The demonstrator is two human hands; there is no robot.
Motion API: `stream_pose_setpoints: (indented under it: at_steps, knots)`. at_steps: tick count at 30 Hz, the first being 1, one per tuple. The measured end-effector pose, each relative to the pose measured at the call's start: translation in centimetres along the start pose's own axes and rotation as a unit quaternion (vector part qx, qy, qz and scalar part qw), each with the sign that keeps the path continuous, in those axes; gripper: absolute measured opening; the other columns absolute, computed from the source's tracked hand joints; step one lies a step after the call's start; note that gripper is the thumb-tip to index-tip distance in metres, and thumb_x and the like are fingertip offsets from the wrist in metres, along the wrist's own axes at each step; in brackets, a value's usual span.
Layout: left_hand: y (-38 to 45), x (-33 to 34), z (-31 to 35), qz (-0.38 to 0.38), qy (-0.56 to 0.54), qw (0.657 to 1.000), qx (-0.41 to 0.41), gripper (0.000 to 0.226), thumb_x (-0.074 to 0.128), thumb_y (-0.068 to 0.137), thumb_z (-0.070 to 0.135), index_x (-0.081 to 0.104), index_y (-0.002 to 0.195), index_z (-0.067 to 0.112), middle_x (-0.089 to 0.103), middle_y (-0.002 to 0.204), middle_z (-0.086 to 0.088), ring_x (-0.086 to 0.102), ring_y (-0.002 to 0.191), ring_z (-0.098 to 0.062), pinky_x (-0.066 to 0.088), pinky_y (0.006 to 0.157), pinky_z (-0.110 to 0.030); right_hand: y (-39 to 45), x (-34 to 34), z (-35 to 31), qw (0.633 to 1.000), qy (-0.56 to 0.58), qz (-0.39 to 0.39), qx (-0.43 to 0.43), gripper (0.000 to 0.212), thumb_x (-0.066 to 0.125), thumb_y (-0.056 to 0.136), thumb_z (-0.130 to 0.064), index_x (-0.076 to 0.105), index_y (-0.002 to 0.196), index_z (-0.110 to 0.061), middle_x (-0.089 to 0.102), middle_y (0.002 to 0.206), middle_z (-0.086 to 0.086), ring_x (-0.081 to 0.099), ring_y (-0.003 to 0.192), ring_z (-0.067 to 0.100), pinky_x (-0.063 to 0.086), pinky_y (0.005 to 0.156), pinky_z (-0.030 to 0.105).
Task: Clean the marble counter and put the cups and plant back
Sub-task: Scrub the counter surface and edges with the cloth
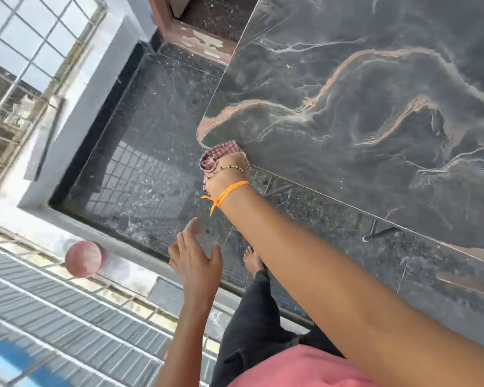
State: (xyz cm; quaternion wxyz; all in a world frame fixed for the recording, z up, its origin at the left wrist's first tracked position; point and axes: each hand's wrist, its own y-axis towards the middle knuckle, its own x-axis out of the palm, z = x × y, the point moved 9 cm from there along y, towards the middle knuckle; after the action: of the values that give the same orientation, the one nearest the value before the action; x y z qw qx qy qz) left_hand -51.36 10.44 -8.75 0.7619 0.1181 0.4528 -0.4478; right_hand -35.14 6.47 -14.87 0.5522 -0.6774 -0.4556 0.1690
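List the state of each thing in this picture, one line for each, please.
marble counter: bare top, no cups or plant on it in view.
checked cloth: bunched up, at the counter's rounded corner.
right hand: grips the checked cloth at the counter edge.
left hand: held in the air, fingers relaxed, holds nothing.
pink round object: blurred, on the ledge; what it is cannot be told.

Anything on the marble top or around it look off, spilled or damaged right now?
One small green speck lies on the marble counter near its far edge, not yet wiped. The right hand holds the checked cloth at the near corner. Paint is flaking on the reddish ledge beyond. No spill shows.
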Motion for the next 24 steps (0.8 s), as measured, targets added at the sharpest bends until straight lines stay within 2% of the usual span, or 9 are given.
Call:
stream_pose_setpoints:
  at_steps: [5,7,9,10,13,17,19,21,24]
  knots:
    - [0.0,-0.1,-0.7,-0.017,0.0,1.0,-0.008,0.054,0.061,0.082,0.014,0.041,0.131,0.016,0.054,0.114,-0.001,0.046,0.111,-0.027,0.019,0.09,-0.026,-1.7,2.7,1.4,0.981,-0.162,-0.084,-0.063,0.032,0.044,0.092,-0.03,0.047,0.063,-0.017,0.046,0.032,0.0,0.041,0.03,0.011,0.035,0.046,0.022]
    - [0.2,0.3,-0.2,-0.032,-0.001,0.999,0.007,0.054,0.062,0.081,0.012,0.042,0.131,0.015,0.054,0.114,0.0,0.047,0.111,-0.026,0.019,0.091,-0.026,-2.6,2.8,2.0,0.966,-0.234,-0.113,-0.013,0.031,0.047,0.09,-0.029,0.062,0.085,-0.002,0.068,0.072,0.023,0.058,0.059,0.024,0.043,0.057,0.028]
    - [0.4,0.9,0.5,-0.05,-0.001,0.999,0.013,0.054,0.062,0.081,0.011,0.042,0.132,0.015,0.054,0.116,0.0,0.046,0.111,-0.026,0.022,0.092,-0.029,-5.5,1.8,0.5,0.922,-0.348,-0.163,-0.053,0.037,0.049,0.091,-0.018,0.05,0.117,0.008,0.053,0.12,0.037,0.06,0.095,0.035,0.05,0.075,0.039]
    - [0.4,1.3,1.1,-0.061,0.001,0.998,0.014,0.054,0.062,0.081,0.011,0.042,0.131,0.014,0.054,0.118,-0.001,0.044,0.11,-0.026,0.025,0.093,-0.032,-7.1,1.6,-0.6,0.887,-0.408,-0.19,-0.1,0.038,0.048,0.092,-0.013,0.045,0.124,0.006,0.05,0.125,0.035,0.054,0.111,0.044,0.047,0.079,0.039]
    - [0.3,2.5,2.9,-0.097,0.019,0.995,0.031,0.05,0.061,0.083,0.012,0.044,0.129,0.01,0.054,0.123,-0.004,0.041,0.108,-0.026,0.029,0.092,-0.039,-11.2,2.3,-3.7,0.752,-0.543,-0.237,-0.287,0.045,0.045,0.092,-0.01,0.039,0.137,-0.01,0.054,0.123,0.018,0.051,0.1,0.028,0.04,0.075,0.032]
    - [0.3,3.7,4.9,-0.122,0.046,0.989,0.069,0.05,0.06,0.083,0.015,0.042,0.13,0.011,0.054,0.122,-0.003,0.038,0.101,-0.022,0.028,0.087,-0.036,-10.6,1.2,-6.7,0.454,-0.749,-0.045,-0.481,0.066,0.043,0.088,-0.008,0.02,0.146,-0.03,0.019,0.155,-0.005,0.029,0.13,0.034,0.036,0.091,0.046]
    - [0.1,4.3,5.9,-0.128,0.048,0.987,0.085,0.051,0.06,0.083,0.015,0.041,0.13,0.015,0.055,0.119,0.001,0.034,0.096,-0.016,0.025,0.084,-0.033,-8.9,-0.3,-7.1,0.386,-0.789,-0.032,-0.477,0.07,0.039,0.088,-0.006,0.013,0.147,-0.032,0.008,0.158,-0.01,0.016,0.14,0.035,0.032,0.095,0.046]
    - [-0.3,4.9,7.0,-0.135,0.048,0.984,0.106,0.052,0.059,0.082,0.014,0.04,0.13,0.017,0.055,0.119,0.003,0.032,0.096,-0.015,0.025,0.084,-0.033,-8.0,-2.2,-7.8,0.372,-0.791,-0.029,-0.485,0.072,0.039,0.087,-0.006,0.011,0.148,-0.033,0.006,0.159,-0.012,0.013,0.143,0.033,0.032,0.096,0.043]
    - [-1.1,5.7,8.8,-0.141,0.059,0.978,0.139,0.054,0.059,0.083,0.015,0.039,0.133,0.018,0.055,0.118,0.005,0.037,0.099,-0.017,0.027,0.085,-0.033,-8.4,-5.9,-9.8,0.416,-0.76,0.02,-0.499,0.069,0.043,0.086,-0.01,0.018,0.147,-0.031,0.016,0.157,-0.009,0.019,0.143,0.032,0.035,0.095,0.041]
